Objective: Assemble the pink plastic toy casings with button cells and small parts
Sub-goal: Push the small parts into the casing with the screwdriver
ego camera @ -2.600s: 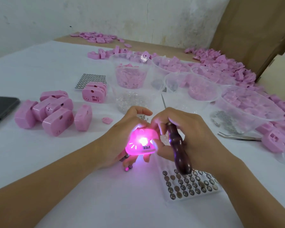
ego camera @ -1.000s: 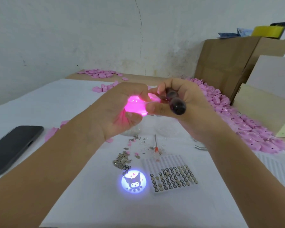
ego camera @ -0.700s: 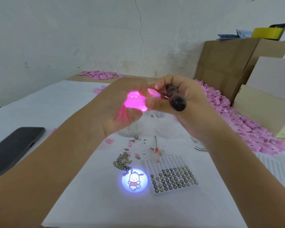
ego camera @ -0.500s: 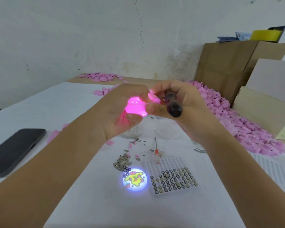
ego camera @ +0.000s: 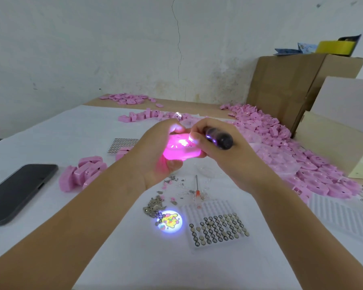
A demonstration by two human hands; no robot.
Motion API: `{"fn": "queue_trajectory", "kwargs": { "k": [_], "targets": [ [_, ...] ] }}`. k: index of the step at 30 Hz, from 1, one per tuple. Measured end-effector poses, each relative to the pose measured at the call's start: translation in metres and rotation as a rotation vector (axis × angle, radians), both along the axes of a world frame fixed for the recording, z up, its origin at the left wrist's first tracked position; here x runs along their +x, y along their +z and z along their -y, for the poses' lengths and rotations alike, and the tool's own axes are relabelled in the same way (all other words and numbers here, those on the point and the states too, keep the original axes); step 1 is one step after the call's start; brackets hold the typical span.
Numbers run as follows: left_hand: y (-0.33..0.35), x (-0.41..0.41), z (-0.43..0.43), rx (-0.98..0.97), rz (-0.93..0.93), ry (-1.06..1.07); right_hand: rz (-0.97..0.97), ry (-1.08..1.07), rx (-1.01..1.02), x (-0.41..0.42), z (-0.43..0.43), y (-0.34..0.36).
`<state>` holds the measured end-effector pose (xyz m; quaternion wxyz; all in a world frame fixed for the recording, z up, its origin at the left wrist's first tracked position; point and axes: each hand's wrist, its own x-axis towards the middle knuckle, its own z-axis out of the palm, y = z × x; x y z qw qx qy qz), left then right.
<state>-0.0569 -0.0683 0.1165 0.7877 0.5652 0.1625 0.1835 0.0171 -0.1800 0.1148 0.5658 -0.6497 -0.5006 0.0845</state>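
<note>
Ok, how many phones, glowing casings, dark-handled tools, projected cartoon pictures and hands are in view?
phone: 1
glowing pink casing: 1
dark-handled tool: 1
projected cartoon picture: 1
hands: 2 (left hand, right hand)
total: 6

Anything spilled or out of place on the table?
Yes: loose metal bits lie scattered on the cloth left of the battery tray, a pin beside them. The cartoon spot is just the lit toy's projection.
</note>
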Motion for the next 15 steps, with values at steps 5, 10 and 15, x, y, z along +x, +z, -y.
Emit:
{"fn": "queue_trajectory", "kwargs": {
  "k": [5,10,15],
  "targets": [
    [-0.013,0.003,0.000,-0.088,0.056,-0.024,-0.037,0.030,0.003,0.003,-0.005,-0.011],
    [-0.024,0.009,-0.012,-0.099,0.034,-0.008,-0.194,-0.160,0.212,0.011,-0.007,-0.036],
    [-0.042,0.009,-0.036,-0.071,0.082,0.109,0.344,-0.525,-0.415,0.026,0.000,-0.069]
  ]
}}
